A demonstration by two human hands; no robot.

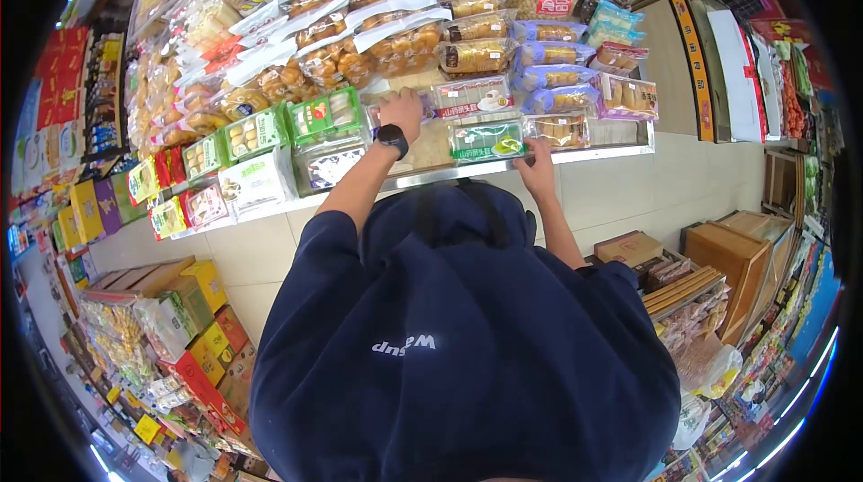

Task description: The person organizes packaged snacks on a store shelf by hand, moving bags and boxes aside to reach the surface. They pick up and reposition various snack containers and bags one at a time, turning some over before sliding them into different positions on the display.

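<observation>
My left hand (pixel 402 113), with a dark watch (pixel 392 137) on its wrist, reaches over a bare patch of display board (pixel 427 147). Its fingers are bent downward and somewhat apart, beside a green-edged tray of round pastries (pixel 325 115); nothing shows in its grasp, though the fingertips are partly hidden. At the front edge, my right hand (pixel 538 167) pinches the right end of a green-and-clear snack package (pixel 485 142). Behind that lies a red-and-white package (pixel 473 97) with a cup picture. A clear package of brown pastries (pixel 559 129) sits just right of the green one.
Rows of bagged buns (pixel 395 49), wrapped rolls (pixel 476 55) and purple packages (pixel 553 77) fill the display behind my hands. A metal edge (pixel 593 155) runs along its front. Stacked cartons (pixel 216 352) stand at lower left, wooden boxes (pixel 728 266) at right.
</observation>
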